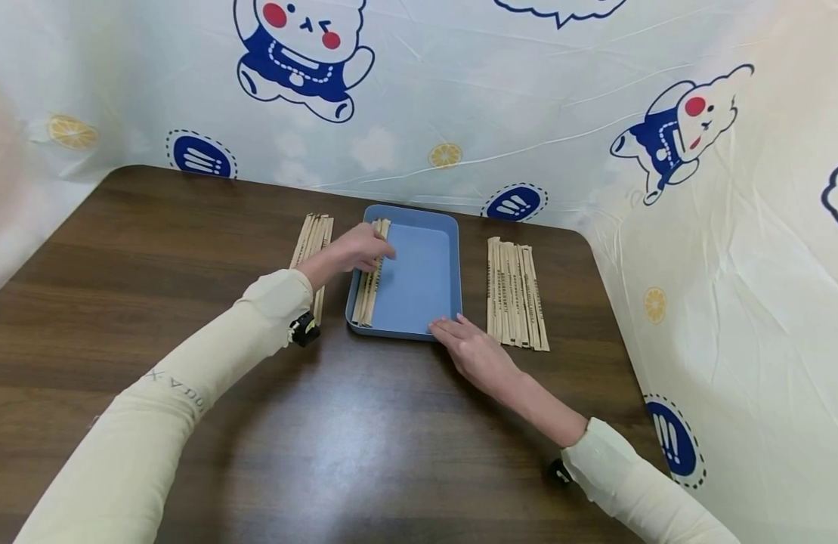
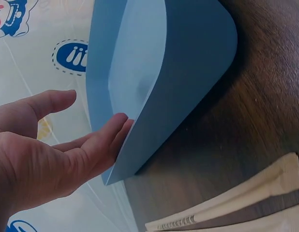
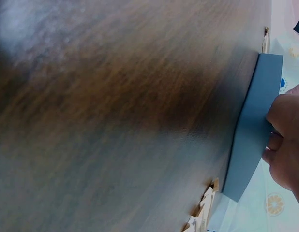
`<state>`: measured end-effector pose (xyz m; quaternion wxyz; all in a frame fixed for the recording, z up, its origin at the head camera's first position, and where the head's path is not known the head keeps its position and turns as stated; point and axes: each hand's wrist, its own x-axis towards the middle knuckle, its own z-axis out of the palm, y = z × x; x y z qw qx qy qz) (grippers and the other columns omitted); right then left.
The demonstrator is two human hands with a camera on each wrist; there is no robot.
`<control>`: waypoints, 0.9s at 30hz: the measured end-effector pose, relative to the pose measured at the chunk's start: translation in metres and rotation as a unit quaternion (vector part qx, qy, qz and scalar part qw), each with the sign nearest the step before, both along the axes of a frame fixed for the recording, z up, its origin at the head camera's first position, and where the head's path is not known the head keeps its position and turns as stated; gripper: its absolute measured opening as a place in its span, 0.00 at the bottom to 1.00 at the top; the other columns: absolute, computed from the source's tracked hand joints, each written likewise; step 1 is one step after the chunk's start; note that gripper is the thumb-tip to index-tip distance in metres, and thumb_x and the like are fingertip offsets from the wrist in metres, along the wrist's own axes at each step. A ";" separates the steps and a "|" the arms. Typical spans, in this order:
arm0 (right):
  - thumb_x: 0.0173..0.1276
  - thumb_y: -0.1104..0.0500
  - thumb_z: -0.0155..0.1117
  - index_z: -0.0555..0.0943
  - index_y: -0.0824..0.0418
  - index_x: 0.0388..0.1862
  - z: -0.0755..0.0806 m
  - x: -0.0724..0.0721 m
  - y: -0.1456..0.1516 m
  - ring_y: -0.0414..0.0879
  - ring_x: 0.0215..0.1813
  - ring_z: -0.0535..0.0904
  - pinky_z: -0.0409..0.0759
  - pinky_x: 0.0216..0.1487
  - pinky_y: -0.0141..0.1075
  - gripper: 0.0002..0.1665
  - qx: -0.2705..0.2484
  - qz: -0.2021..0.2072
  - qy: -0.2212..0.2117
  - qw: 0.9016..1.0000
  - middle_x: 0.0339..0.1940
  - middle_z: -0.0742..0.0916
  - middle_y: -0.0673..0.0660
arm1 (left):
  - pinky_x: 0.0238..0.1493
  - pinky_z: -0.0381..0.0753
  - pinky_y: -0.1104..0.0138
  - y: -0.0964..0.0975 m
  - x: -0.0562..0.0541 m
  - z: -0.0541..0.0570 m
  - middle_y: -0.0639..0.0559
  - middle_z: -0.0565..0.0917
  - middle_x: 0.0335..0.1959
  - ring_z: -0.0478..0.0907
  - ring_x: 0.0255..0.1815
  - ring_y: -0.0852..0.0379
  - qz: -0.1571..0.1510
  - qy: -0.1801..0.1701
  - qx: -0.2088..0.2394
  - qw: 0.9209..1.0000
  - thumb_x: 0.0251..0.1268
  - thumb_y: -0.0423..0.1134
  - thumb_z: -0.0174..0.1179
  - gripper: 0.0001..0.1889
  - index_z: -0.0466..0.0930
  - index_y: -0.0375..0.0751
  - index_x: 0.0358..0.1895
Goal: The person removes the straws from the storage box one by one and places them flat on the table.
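Observation:
My left hand point(image 1: 360, 247) is over the left side of a shallow blue tray point(image 1: 419, 264), its fingers above several paper-wrapped chopsticks point(image 1: 367, 298) that lie lengthwise along the tray's left wall. In the left wrist view the thumb stands apart and the relaxed fingers point(image 2: 108, 137) reach over the rim, with nothing gripped. My right hand point(image 1: 474, 351) holds the tray's near right corner. From the right wrist, its curled fingers point(image 3: 273, 147) show at the outer wall of the tray point(image 3: 256, 125).
Left of the tray, partly behind the left wrist, lie more paper-wrapped chopsticks point(image 1: 312, 238). A wider row of wrapped chopsticks point(image 1: 514, 295) lies to the right. The brown wooden table point(image 1: 310, 453) meets a printed white cloth point(image 1: 419, 98) at the back and right.

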<state>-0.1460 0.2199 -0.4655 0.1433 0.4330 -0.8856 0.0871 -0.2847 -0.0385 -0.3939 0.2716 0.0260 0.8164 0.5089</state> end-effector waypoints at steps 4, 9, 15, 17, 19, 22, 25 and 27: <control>0.68 0.73 0.64 0.81 0.69 0.60 -0.002 0.000 0.000 0.52 0.61 0.80 0.72 0.67 0.48 0.21 -0.003 0.002 0.001 1.000 0.58 0.84 0.63 | 0.59 0.78 0.55 0.004 -0.001 -0.002 0.41 0.72 0.54 0.75 0.45 0.45 0.002 -0.004 -0.008 1.000 0.70 0.35 0.58 0.26 0.67 0.27 0.67; 0.68 0.72 0.64 0.81 0.69 0.60 -0.002 -0.001 -0.001 0.52 0.61 0.80 0.72 0.67 0.48 0.21 -0.001 0.004 0.000 1.000 0.58 0.84 0.63 | 0.60 0.79 0.56 0.006 -0.003 -0.004 0.36 0.68 0.67 0.77 0.47 0.44 0.000 -0.001 -0.020 1.000 0.72 0.37 0.57 0.23 0.70 0.28 0.65; 0.68 0.73 0.63 0.81 0.69 0.59 -0.002 -0.001 0.000 0.52 0.61 0.80 0.73 0.66 0.48 0.20 -0.006 0.006 0.002 1.000 0.57 0.85 0.62 | 0.59 0.79 0.56 0.007 -0.003 -0.010 0.37 0.68 0.62 0.77 0.51 0.44 -0.011 0.000 -0.021 1.000 0.73 0.36 0.55 0.12 0.72 0.29 0.49; 0.68 0.73 0.63 0.81 0.69 0.59 -0.002 -0.001 0.000 0.52 0.61 0.80 0.73 0.66 0.48 0.20 -0.007 0.007 0.003 1.000 0.57 0.85 0.62 | 0.56 0.81 0.57 0.008 -0.003 -0.012 0.39 0.70 0.56 0.77 0.48 0.45 -0.010 -0.001 -0.018 1.000 0.73 0.36 0.55 0.15 0.69 0.29 0.54; 0.68 0.73 0.63 0.81 0.69 0.59 -0.002 -0.001 0.000 0.52 0.61 0.80 0.74 0.66 0.48 0.20 -0.007 0.007 0.004 1.000 0.57 0.85 0.62 | 0.46 0.83 0.59 0.009 -0.003 -0.013 0.43 0.73 0.39 0.75 0.34 0.50 -0.008 -0.006 -0.008 1.000 0.73 0.35 0.55 0.14 0.68 0.31 0.54; 0.67 0.73 0.64 0.81 0.69 0.59 -0.003 -0.001 0.000 0.52 0.61 0.80 0.74 0.66 0.49 0.21 -0.006 0.008 0.004 1.000 0.57 0.85 0.63 | 0.31 0.77 0.60 0.011 -0.004 -0.016 0.53 0.61 0.18 0.60 0.19 0.57 -0.007 -0.019 0.004 1.000 0.72 0.33 0.54 0.08 0.64 0.38 0.36; 0.67 0.73 0.64 0.81 0.69 0.60 -0.003 -0.001 0.000 0.52 0.61 0.80 0.73 0.66 0.49 0.21 -0.008 0.008 0.005 1.000 0.57 0.85 0.63 | 0.27 0.75 0.61 0.013 -0.004 -0.018 0.56 0.56 0.12 0.55 0.15 0.59 -0.008 -0.022 0.004 1.000 0.71 0.32 0.54 0.20 0.53 0.47 0.24; 0.67 0.73 0.64 0.81 0.69 0.60 -0.003 -0.001 0.000 0.52 0.61 0.80 0.73 0.66 0.49 0.21 -0.009 0.007 0.006 1.000 0.57 0.85 0.63 | 0.28 0.80 0.62 0.014 -0.005 -0.020 0.55 0.58 0.12 0.58 0.14 0.60 -0.014 -0.006 -0.008 1.000 0.70 0.32 0.55 0.22 0.53 0.48 0.21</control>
